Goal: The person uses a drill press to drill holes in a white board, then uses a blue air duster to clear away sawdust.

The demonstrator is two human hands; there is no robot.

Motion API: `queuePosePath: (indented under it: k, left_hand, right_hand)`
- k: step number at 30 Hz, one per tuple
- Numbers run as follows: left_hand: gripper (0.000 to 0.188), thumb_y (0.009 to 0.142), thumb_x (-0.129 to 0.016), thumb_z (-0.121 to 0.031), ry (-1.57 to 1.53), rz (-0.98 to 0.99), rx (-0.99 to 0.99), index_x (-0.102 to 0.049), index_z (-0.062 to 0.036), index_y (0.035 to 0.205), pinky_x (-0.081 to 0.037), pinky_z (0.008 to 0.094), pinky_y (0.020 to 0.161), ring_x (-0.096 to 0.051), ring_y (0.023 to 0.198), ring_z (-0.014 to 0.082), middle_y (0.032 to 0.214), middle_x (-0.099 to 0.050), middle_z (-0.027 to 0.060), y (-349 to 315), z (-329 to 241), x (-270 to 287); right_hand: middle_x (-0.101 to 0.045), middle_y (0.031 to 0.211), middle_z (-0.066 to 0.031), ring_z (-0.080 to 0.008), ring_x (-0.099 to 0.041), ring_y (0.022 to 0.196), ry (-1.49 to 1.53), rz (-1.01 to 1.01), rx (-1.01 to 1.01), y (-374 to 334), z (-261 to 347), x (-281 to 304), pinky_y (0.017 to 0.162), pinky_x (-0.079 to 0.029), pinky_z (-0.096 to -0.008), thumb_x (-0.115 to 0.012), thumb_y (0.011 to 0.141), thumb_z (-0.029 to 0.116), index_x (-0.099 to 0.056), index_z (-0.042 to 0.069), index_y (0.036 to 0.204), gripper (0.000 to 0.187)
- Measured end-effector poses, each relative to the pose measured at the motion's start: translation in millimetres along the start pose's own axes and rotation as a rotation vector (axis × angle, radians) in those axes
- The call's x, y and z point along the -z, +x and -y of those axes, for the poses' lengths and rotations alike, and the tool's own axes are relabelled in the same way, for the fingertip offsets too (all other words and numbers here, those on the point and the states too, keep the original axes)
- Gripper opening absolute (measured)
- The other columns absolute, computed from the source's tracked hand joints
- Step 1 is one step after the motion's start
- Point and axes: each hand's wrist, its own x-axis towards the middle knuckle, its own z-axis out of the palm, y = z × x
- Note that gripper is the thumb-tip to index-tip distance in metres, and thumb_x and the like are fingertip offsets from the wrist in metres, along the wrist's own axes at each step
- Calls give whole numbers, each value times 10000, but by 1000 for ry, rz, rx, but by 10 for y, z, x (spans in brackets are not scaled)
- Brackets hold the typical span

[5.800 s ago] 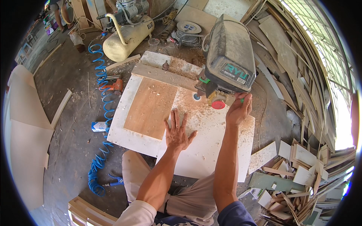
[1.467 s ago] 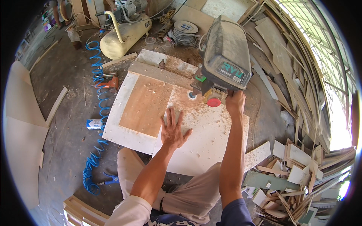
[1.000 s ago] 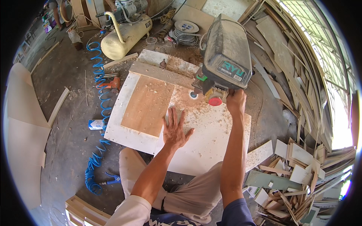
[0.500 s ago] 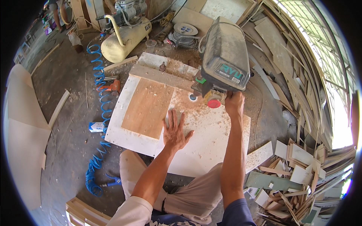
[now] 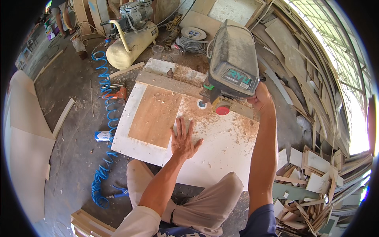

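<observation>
A grey drill press (image 5: 233,59) stands over a white board (image 5: 221,146) dusted with wood shavings. My left hand (image 5: 184,138) lies flat on the board with its fingers spread, next to a brown plywood rectangle (image 5: 156,115) resting on the white board. My right hand (image 5: 261,98) is raised at the right side of the drill press head and grips its feed handle, which is mostly hidden by the hand. A small round hole (image 5: 201,104) shows in the board under the drill, and a red knob (image 5: 222,110) sits at the machine's front.
A cream air compressor tank (image 5: 132,47) and a coiled blue air hose (image 5: 103,118) lie to the left on the dusty floor. An orange tool (image 5: 116,94) is beside the board. Wood offcuts (image 5: 312,185) pile up on the right. Pale panels (image 5: 27,146) lean at far left.
My left hand stays flat on the white board throughout. My right hand has kept its place at the drill press head's right side; the view shifted slightly.
</observation>
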Motion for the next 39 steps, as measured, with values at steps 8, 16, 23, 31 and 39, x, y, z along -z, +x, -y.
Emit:
queuePosePath:
  k: [8, 16, 23, 31, 39]
  left_hand:
    - [966, 1006, -433, -726, -1, -14, -7, -125, -141, 1709, -129, 676, 1240, 19, 1620, 457, 1736, 0, 305, -12, 23, -3]
    - [949, 1006, -433, -719, 22, -54, -4, -174, -131, 1705, -181, 646, 1230, -33, 1622, 438, 1738, -70, 288, -19, -6, 11]
    - [967, 1001, -459, -719, -26, 2, 8, -149, -134, 1706, -103, 665, 1254, 30, 1622, 449, 1737, 1, 301, -7, 14, 30]
    - [967, 1002, -455, -724, 10, 16, 20, -145, -139, 1707, -129, 657, 1255, 36, 1623, 443, 1742, 14, 288, -18, 27, 38]
    - [955, 1007, -438, -722, 28, -16, 12, -163, -131, 1705, -165, 650, 1240, -10, 1622, 443, 1739, -25, 291, -8, -9, 37]
  right_hand:
    - [-493, 621, 30, -66, -336, 455, -47, 8, -61, 210, 286, 3, 376, -187, -230, -425, 1025, 286, -607, 141, 847, 293]
    - [-523, 619, -2, -89, -346, 437, -93, -17, -16, 230, -45, 140, 399, -199, -272, -420, 1027, 248, -623, 117, 816, 321]
    - [-547, 641, -35, -83, -334, 449, -350, -132, 171, 3, -638, -164, 399, -209, -291, -462, 1041, 187, -663, 74, 914, 264]
    - [-747, 917, -242, -366, -737, 906, -662, -371, 575, 37, -990, -191, 812, -535, -448, -558, 1004, 180, -766, 0, 956, 279]
    - [-736, 947, -280, -428, -726, 953, -651, -387, 613, -30, -977, -198, 823, -531, -471, -557, 1006, 180, -777, -18, 961, 299]
